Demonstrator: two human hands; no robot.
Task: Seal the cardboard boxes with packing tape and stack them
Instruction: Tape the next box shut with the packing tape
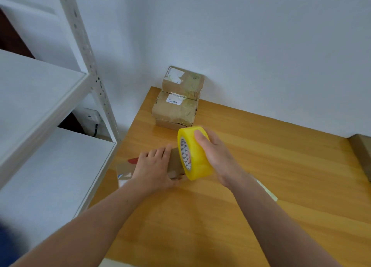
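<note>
A small flat cardboard box (pixel 175 162) lies near the left edge of the wooden table (pixel 261 186). My left hand (pixel 154 166) rests flat on top of it, fingers straight, covering most of the lid. My right hand (pixel 216 154) grips a big yellow roll of packing tape (pixel 195 156) held upright at the box's right end. At the far corner against the wall stands a stack of sealed cardboard boxes (pixel 178 100), three high.
A white metal shelving unit (pixel 50 106) stands close on the left of the table. Another brown box (pixel 363 152) pokes in at the right edge. A strip of tape (pixel 267 190) lies on the table by my right forearm.
</note>
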